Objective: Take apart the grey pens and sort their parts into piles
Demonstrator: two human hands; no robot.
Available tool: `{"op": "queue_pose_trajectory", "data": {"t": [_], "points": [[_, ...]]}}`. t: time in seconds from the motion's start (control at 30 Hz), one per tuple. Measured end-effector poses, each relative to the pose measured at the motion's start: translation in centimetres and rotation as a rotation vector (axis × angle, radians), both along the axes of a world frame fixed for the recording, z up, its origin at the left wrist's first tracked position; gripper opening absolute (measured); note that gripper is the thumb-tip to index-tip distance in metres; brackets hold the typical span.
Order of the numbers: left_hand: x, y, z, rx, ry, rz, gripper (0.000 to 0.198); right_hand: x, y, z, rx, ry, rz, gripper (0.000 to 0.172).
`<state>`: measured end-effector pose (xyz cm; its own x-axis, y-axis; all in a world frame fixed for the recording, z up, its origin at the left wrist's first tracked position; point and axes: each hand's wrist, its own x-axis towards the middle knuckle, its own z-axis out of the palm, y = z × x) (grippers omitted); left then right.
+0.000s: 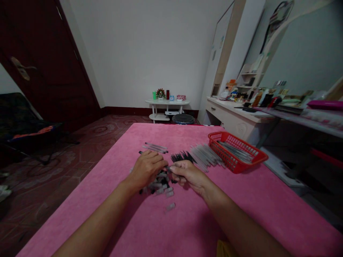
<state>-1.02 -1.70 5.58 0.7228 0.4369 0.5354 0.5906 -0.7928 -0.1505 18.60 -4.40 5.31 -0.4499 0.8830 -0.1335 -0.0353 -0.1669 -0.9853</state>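
Observation:
My left hand (148,167) and my right hand (186,174) meet over the middle of a pink-covered table (241,200). Both are closed in a pinch on a thin pen-like stick (168,167) held between them. Under and just below the hands lies a heap of small grey caps (162,187). Behind my right hand spreads a fan of black-tipped sticks (197,156). Two or three finished pens (156,147) lie apart, beyond my left hand.
A red plastic basket (237,151) holding several pens stands at the right of the table. A dressing table with bottles (241,114) lines the right wall. A small white table (167,105) stands at the far wall; a dark chair (24,128) is at the left.

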Motion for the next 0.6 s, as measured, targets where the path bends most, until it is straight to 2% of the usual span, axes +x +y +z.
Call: {"op": "queue_pose_trajectory", "data": {"t": [0.17, 0.33, 0.43, 0.53, 0.6], "points": [[-0.3, -0.1, -0.3, -0.128, 0.055, 0.054, 0.019, -0.5, -0.1, -0.3, 0.269, -0.309, -0.111, 0.013], [0.6, -0.4, -0.7, -0.361, 0.054, 0.190, 0.020, -0.6, -0.7, -0.1, 0.742, -0.936, -0.235, 0.014], [0.1, 0.2, -0.9, -0.480, 0.004, 0.279, 0.022, -0.1, -0.9, 0.6, 0.910, -1.198, -0.225, 0.013], [-1.8, 1.5, -0.9, -0.670, -0.246, 0.357, 0.031, 0.9, -0.6, 1.2, 0.917, -1.237, -0.264, 0.014], [-3.1, 2.5, -1.0, -0.811, -0.604, 0.283, 0.035, 1.4, -0.1, 1.1, 0.873, -1.177, -0.344, 0.016]]}}
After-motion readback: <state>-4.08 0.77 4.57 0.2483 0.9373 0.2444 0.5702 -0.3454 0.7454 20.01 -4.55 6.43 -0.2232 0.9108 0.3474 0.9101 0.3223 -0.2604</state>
